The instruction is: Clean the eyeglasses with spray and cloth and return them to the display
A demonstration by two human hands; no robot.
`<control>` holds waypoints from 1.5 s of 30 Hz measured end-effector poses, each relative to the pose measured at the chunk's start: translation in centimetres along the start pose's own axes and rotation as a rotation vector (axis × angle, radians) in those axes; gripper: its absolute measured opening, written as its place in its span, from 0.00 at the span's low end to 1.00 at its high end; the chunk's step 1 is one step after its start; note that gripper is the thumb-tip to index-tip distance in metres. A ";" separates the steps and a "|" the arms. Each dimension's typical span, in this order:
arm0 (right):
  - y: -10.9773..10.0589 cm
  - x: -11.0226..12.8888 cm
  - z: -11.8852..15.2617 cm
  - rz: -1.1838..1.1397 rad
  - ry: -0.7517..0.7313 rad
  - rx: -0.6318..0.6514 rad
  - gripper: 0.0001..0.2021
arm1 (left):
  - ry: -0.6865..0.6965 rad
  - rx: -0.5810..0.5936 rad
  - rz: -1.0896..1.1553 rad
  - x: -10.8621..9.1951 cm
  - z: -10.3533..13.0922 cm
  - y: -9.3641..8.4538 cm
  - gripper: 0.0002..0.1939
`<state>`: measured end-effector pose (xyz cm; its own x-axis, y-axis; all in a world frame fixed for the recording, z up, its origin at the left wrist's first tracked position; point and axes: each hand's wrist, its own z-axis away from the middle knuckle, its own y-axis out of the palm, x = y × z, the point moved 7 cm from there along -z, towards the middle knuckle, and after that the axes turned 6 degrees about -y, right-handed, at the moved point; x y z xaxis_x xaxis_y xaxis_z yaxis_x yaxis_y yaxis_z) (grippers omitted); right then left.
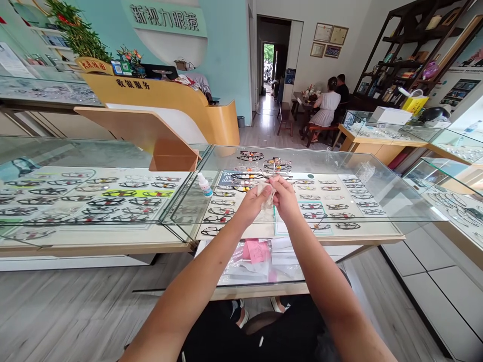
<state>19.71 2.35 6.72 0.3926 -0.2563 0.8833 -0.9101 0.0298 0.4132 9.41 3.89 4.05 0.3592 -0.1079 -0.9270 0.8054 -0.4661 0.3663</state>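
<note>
My left hand (253, 205) is closed on a pale cleaning cloth (267, 199), its fingers pinched together above the glass display case (332, 163). Pressed close beside it, my right hand (286, 200) is also closed, gripping a thin-rimmed pair of eyeglasses (265, 170) whose frame rises just beyond my fingertips. My fingers hide much of the eyeglasses and part of the cloth. A small white spray bottle (205, 185) with a blue-marked label stands on the glass to the left of my hands.
Rows of eyeglasses (341, 206) lie inside the case, under the glass. An open drawer (260, 289) holds plastic-wrapped papers below my forearms. On the left, a brown board-like stand (151, 133) rests on the glass. Two people (327, 108) sit at a far table.
</note>
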 end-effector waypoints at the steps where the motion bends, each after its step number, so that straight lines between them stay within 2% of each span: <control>1: -0.2 0.1 -0.1 -0.017 0.010 -0.009 0.25 | 0.005 0.013 -0.002 -0.2 0.1 0.1 0.29; 4: -0.6 0.3 -0.3 -0.033 0.018 -0.021 0.25 | -0.002 0.018 -0.009 -0.5 0.3 0.0 0.26; 9: -0.1 0.3 0.0 -0.025 0.020 -0.023 0.25 | 0.025 -0.044 -0.071 -0.7 0.5 -0.2 0.24; 13: 0.8 0.2 0.5 -0.062 0.020 0.011 0.25 | 0.045 -0.061 -0.042 -0.6 0.3 -0.1 0.30; 16: 0.7 0.3 0.4 -0.110 0.020 0.015 0.25 | 0.009 -0.033 0.002 -0.4 0.1 -0.1 0.34; 21: -0.3 0.8 0.0 -0.137 0.027 0.006 0.26 | -0.075 0.081 -0.056 -0.5 0.5 -0.2 0.30; 24: -0.2 0.9 0.1 -0.098 0.001 0.010 0.25 | -0.038 0.068 -0.127 -1.0 0.7 -0.2 0.30; 28: 0.5 0.8 0.5 -0.035 -0.051 0.039 0.25 | 0.037 0.037 -0.116 -1.5 0.7 0.5 0.31; 33: 0.8 0.4 0.6 -0.056 -0.071 0.072 0.26 | 0.028 -0.017 -0.107 -1.0 0.2 0.1 0.36; 37: -0.3 0.3 -0.1 -0.040 -0.083 0.048 0.24 | -0.030 0.037 -0.039 -0.4 0.0 -0.4 0.35; 40: -1.2 0.1 -0.5 -0.021 -0.074 0.016 0.24 | -0.046 0.065 -0.080 -0.2 0.2 -0.7 0.30; 45: -0.2 0.1 0.0 0.024 -0.111 0.048 0.24 | 0.030 0.069 -0.127 -0.5 0.3 -0.5 0.30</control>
<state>19.90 2.37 6.70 0.3563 -0.3612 0.8617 -0.9253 -0.0085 0.3791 8.68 3.88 4.36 0.2712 -0.0184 -0.9623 0.8114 -0.5335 0.2389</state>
